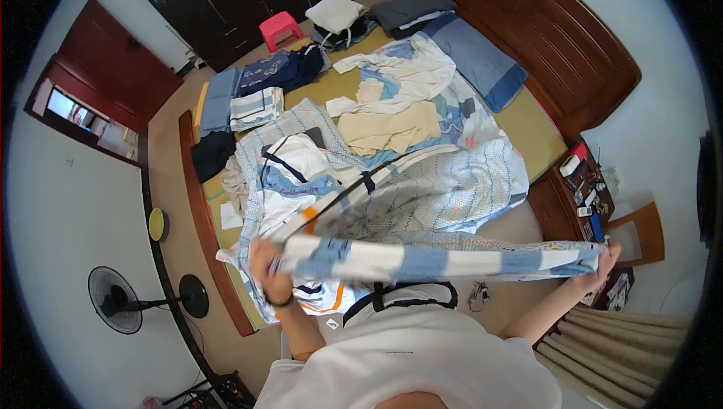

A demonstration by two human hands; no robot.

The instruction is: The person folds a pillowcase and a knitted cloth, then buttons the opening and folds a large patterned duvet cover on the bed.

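A large blue, white and grey patterned duvet cover [459,262] is stretched between my two hands, its near edge pulled out in a long band in front of my body. My left hand [269,267], with a dark band on the wrist, is closed round the left end of this edge and slightly blurred. At the far right, my right hand [605,260] grips the other end. The rest of the cloth spreads over the bed, with a dark strip running across it and wavy line patterns on its underside.
On the bed lie a white long-sleeved shirt [418,70], beige cloth [392,129], folded dark clothes [275,70] and a blue pillow [478,59]. A nightstand [561,206] stands to the right. A fan [117,300] and a yellow basin [157,224] are on the left; a pink stool [280,28] is beyond the bed.
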